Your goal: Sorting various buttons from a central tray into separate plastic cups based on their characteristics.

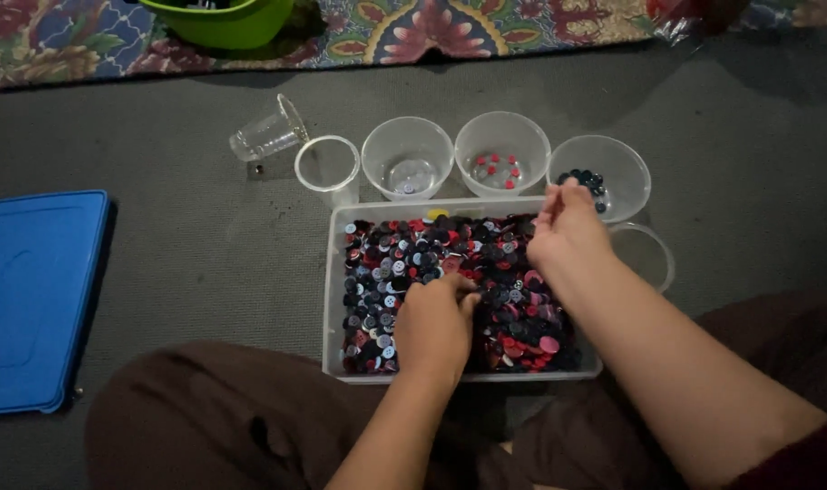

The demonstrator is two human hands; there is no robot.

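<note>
You sit on a grey floor with a clear tub (333, 272) of mixed buttons (404, 263) between your knees. Your left hand (434, 328) rests in the pile, fingers curled down among the buttons; whether it grips any, you cannot tell. Your right hand (566, 229) hovers at the tub's far edge by a cup of dark buttons (600, 172), fingertips pinched together, contents hidden. The buttons look light, hard and slick, best pinched singly by the rim.
</note>
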